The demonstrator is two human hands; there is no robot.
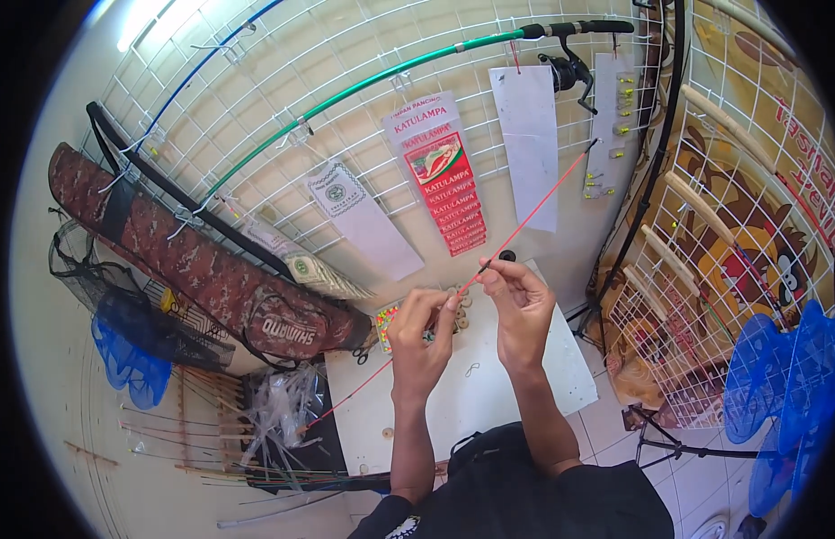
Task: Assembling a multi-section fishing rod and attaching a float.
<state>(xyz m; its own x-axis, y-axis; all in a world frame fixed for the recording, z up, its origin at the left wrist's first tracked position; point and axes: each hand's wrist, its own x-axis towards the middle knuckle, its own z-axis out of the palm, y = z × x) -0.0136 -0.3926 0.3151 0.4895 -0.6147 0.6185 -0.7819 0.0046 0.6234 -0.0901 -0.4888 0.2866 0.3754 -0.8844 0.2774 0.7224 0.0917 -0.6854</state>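
A thin red rod (545, 203) with a black tip runs slantwise from the lower left to the upper right, above the white table. My left hand (417, 337) pinches it near its middle between thumb and fingers. Just up the rod, my right hand (523, 310) has its thumb and forefinger closed at a short black part (485, 266) on the rod. Whether that part is a sleeve or a wrapping, I cannot tell. Beyond my hands lie several small tan rings (463, 314) and a box of brightly coloured beads (387, 316), partly hidden by my left hand.
Below my hands is the white table (498, 395), with scissors (360, 356) at its left edge. A green fishing rod (408, 65) with a black reel (568, 76) hangs on the wire grid. At left hangs a camouflage rod bag (202, 256); blue nets (786, 386) hang at right.
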